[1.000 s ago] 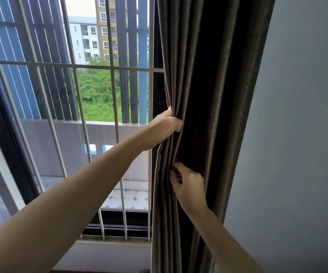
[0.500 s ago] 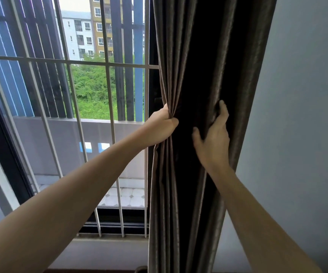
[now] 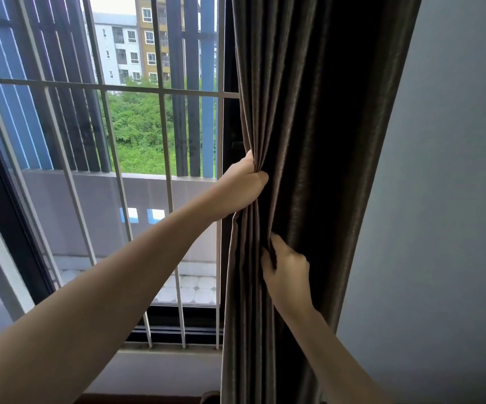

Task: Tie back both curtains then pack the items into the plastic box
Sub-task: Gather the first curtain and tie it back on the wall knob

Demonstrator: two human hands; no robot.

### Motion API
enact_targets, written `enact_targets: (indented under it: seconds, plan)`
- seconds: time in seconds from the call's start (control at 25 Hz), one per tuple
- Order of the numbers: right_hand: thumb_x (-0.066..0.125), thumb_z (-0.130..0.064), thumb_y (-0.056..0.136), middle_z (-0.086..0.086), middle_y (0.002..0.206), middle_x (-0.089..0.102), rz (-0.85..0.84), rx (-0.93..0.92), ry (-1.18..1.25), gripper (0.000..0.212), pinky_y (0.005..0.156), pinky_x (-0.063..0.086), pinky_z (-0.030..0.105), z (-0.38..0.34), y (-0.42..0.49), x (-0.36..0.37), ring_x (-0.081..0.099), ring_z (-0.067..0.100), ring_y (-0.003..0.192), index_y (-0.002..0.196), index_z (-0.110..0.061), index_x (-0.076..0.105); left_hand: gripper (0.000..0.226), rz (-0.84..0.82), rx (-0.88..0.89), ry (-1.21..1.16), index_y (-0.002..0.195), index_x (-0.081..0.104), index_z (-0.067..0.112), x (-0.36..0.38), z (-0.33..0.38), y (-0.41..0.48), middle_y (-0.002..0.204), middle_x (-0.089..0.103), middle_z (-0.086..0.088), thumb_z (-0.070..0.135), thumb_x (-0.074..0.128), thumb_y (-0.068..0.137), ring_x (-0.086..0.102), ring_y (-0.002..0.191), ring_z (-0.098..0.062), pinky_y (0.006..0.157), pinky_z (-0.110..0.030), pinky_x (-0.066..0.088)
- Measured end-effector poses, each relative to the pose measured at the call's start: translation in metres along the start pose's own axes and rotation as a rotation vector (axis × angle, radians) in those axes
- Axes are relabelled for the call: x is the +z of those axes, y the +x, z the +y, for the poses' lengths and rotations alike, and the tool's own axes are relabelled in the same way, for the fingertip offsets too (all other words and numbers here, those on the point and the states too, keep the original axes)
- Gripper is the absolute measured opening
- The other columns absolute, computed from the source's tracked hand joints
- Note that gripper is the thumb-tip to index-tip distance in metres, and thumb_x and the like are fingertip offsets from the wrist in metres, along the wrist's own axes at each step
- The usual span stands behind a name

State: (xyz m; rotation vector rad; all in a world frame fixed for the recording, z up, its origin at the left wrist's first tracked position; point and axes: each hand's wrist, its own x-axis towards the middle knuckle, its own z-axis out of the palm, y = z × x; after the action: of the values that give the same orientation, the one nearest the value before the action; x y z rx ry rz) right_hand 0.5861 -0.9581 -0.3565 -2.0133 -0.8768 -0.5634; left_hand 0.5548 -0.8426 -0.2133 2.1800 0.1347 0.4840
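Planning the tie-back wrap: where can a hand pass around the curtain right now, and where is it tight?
Free: right of the curtain, bare wall borders its whole edge. Also the front face between the left hand and right hand. Tight: the curtain's left edge lies against the window frame and grille bars, with the left hand gripping the folds there.

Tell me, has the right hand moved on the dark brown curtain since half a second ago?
Yes. The right hand dropped from level with the left hand to below it, shifting toward the window-side folds of the dark brown curtain.

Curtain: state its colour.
Dark brown curtain, plain with a slight sheen; the head view shows it.
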Motion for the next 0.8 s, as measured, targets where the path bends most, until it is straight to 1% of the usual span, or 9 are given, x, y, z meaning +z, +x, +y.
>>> enact_targets:
  seconds: [0.2,0.32,0.4,0.52,0.6,0.68,0.72,0.76,0.8]
  plan:
    - [0.053,-0.003,0.09,0.009,0.079,0.069,-0.024,0.018,0.051,0.03,0.064,0.047,0.017,-0.002,-0.003,0.002,0.058,0.012,0.059,0.119,-0.005,0.06,0.05,0.003,0.005,-0.032,0.13,0.041,0.012,0.003,0.0,0.002,0.088,0.05,0.003,0.01,0.039,0.081,0.051,0.081,-0.016,0.074,-0.03,0.041]
    - [0.051,-0.003,0.09,0.008,0.081,0.069,-0.05,-0.005,0.058,0.031,0.064,0.046,0.014,-0.003,-0.007,0.004,0.064,0.016,0.064,0.12,-0.006,0.059,0.035,-0.034,0.008,-0.064,0.112,0.048,0.018,0.006,0.004,-0.003,0.084,0.052,0.009,0.021,0.052,0.077,0.052,0.079,-0.008,0.07,-0.024,0.039]
    - [0.051,-0.005,0.089,0.006,0.089,0.069,-0.125,0.008,0.095,0.036,0.068,0.049,0.012,-0.008,-0.015,0.004,0.066,0.015,0.07,0.125,-0.008,0.055,0.039,-0.022,0.046,-0.005,0.117,0.049,0.02,0.01,0.007,-0.002,0.092,0.057,0.01,0.028,0.062,0.08,0.056,0.086,-0.005,0.07,-0.019,0.042]
    - [0.052,-0.014,0.089,0.003,0.096,0.07,-0.272,0.022,0.087,0.043,0.084,0.054,0.029,-0.011,-0.023,-0.005,0.066,0.012,0.079,0.132,-0.014,0.051,0.043,0.111,0.055,0.156,0.126,0.043,0.016,0.013,0.007,0.004,0.101,0.058,-0.004,0.018,0.052,0.084,0.059,0.089,-0.022,0.07,-0.026,0.044]
    - [0.058,-0.015,0.085,0.0,0.105,0.071,-0.048,-0.098,0.01,0.035,0.105,0.042,0.035,-0.006,-0.013,-0.025,0.064,0.01,0.095,0.119,-0.015,0.063,0.042,0.13,0.031,0.129,0.126,0.044,0.015,0.013,0.007,0.002,0.096,0.057,-0.007,0.01,0.042,0.084,0.056,0.08,-0.021,0.061,-0.024,0.04]
    - [0.061,-0.013,0.08,0.004,0.117,0.065,0.374,-0.178,-0.043,0.033,0.108,0.034,0.035,0.001,0.009,-0.053,0.057,0.014,0.111,0.113,-0.013,0.064,0.039,0.093,0.009,0.055,0.123,0.047,0.013,0.012,0.006,-0.003,0.086,0.055,-0.005,0.006,0.039,0.085,0.052,0.071,-0.016,0.057,-0.02,0.035]
    - [0.063,-0.015,0.08,0.009,0.13,0.055,0.545,-0.14,-0.068,0.041,0.109,0.029,0.035,0.002,0.022,-0.07,0.047,0.015,0.123,0.121,-0.011,0.058,0.039,0.069,0.006,0.025,0.123,0.047,0.012,0.011,0.007,-0.004,0.088,0.057,-0.008,0.005,0.039,0.085,0.054,0.074,-0.02,0.06,-0.02,0.037]
    - [0.065,-0.019,0.08,0.012,0.143,0.041,0.616,-0.052,-0.06,0.056,0.112,0.024,0.034,0.001,0.035,-0.087,0.033,0.012,0.131,0.132,-0.011,0.046,0.038,0.042,0.007,0.001,0.121,0.049,0.01,0.011,0.008,-0.006,0.095,0.059,-0.013,0.004,0.039,0.085,0.057,0.082,-0.026,0.064,-0.022,0.037]
    - [0.066,-0.02,0.081,0.012,0.151,0.027,0.583,0.046,-0.005,0.07,0.114,0.019,0.03,-0.001,0.048,-0.1,0.022,0.006,0.133,0.142,-0.012,0.032,0.035,0.018,0.008,-0.027,0.117,0.051,0.008,0.012,0.01,-0.007,0.097,0.059,-0.015,0.002,0.038,0.084,0.057,0.087,-0.029,0.066,-0.022,0.038]
